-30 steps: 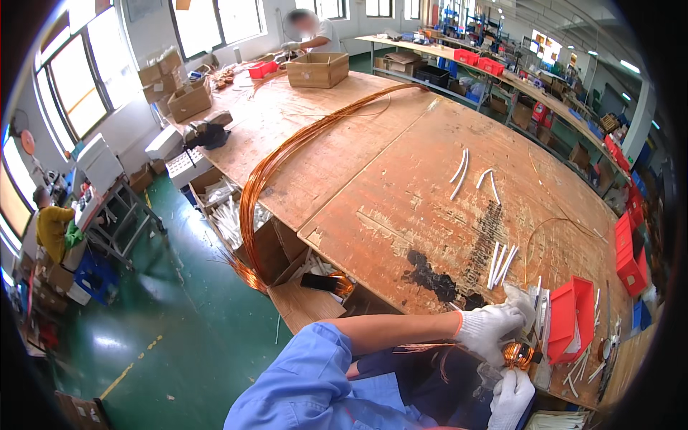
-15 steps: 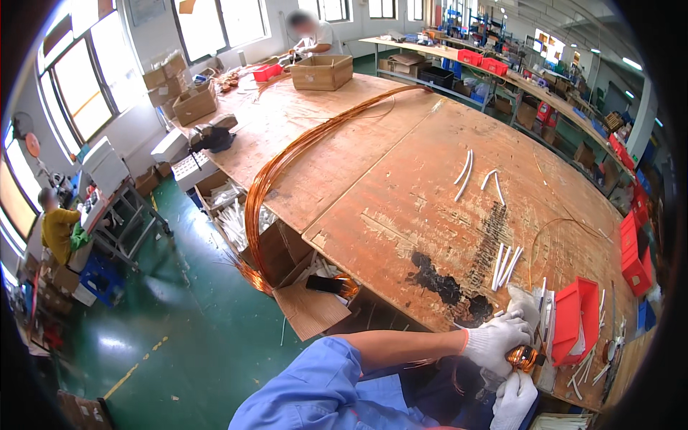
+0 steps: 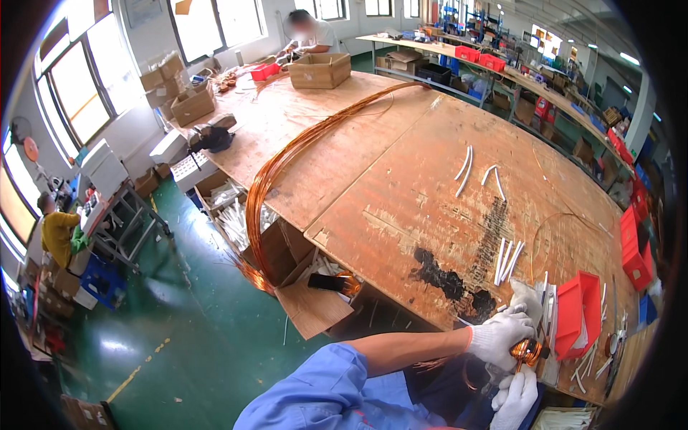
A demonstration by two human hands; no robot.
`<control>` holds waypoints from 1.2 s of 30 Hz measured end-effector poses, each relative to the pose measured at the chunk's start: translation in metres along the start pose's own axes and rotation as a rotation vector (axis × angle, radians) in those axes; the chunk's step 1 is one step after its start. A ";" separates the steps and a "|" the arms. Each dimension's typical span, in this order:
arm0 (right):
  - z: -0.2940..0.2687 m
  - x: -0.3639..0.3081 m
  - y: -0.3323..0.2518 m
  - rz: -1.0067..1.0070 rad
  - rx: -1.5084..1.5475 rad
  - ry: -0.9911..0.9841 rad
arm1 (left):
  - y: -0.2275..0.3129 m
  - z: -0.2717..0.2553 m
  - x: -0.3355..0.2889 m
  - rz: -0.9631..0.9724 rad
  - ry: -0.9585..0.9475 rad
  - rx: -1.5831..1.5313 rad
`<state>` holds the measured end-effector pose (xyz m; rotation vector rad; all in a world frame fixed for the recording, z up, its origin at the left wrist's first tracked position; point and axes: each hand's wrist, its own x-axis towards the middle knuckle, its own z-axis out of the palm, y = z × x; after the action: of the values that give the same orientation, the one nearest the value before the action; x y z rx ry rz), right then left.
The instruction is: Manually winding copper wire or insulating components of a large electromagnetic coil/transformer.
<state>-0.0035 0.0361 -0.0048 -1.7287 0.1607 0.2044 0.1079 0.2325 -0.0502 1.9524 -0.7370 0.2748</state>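
Near the table's lower right edge, my left hand (image 3: 498, 338), in a white knit glove, grips a small coil of copper wire (image 3: 527, 351) with dark parts on it. Just below the coil is my right hand (image 3: 514, 400), also gloved, its fingers pinched at a copper wire coming down from the coil. My left hand partly hides the coil's near side. A greyish-white cloth-like thing (image 3: 527, 299) sits right behind my left hand. Several white sleeve pieces (image 3: 507, 261) lie on the wood farther back.
A red bin (image 3: 577, 315) stands right of my hands, with thin white tubes around it. A long copper wire bundle (image 3: 287, 161) arches across the wooden table (image 3: 401, 172) and hangs over its left edge into cardboard boxes (image 3: 315, 308). Another person (image 3: 315, 39) works at the far end.
My right hand has risen slightly toward the coil, and a wire now shows between its fingertips and the coil. My left hand still grips the coil, which has turned a little.
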 end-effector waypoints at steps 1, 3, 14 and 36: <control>0.004 -0.006 0.002 -0.067 0.024 0.037 | 0.000 -0.001 0.000 0.004 0.003 -0.007; 0.011 -0.018 0.006 -0.225 -0.002 0.067 | 0.002 -0.003 0.001 0.027 0.015 0.002; -0.017 -0.035 -0.012 -0.970 -1.128 -0.334 | -0.004 -0.019 -0.003 0.002 -0.052 -0.047; 0.088 0.194 -0.120 -0.278 -0.035 -0.310 | -0.003 -0.001 -0.001 0.137 0.080 -0.126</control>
<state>0.2085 0.1445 0.0526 -1.7100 -0.3103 0.2670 0.1086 0.2351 -0.0520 1.7650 -0.8170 0.3779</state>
